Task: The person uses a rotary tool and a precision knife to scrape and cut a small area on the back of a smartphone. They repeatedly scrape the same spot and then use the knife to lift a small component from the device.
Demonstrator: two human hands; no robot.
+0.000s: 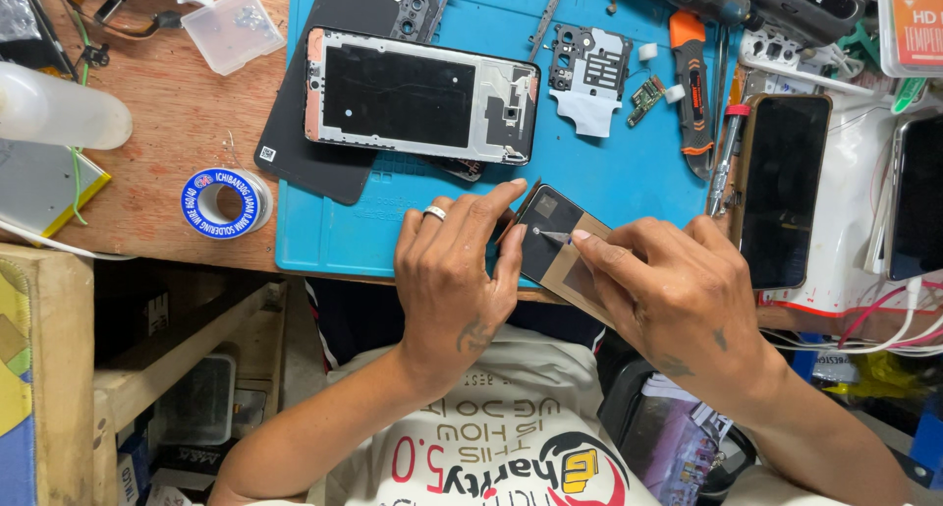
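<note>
Head view: left hand [454,270] fingers steady tan-edged black panel [550,241]; right hand [678,295] pinches probably tweezers [552,235].

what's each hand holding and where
Left hand steadies a flat dark phone part by its left edge; right hand pinches thin tweezers near the tip.

A flat black-and-tan phone part [552,243] lies tilted at the blue mat's [609,182] front edge.

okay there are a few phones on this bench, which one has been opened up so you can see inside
The phone frame lying on the blue mat, showing metal shielding and bare parts. The two phones at the right, and, show intact dark screens.
</note>
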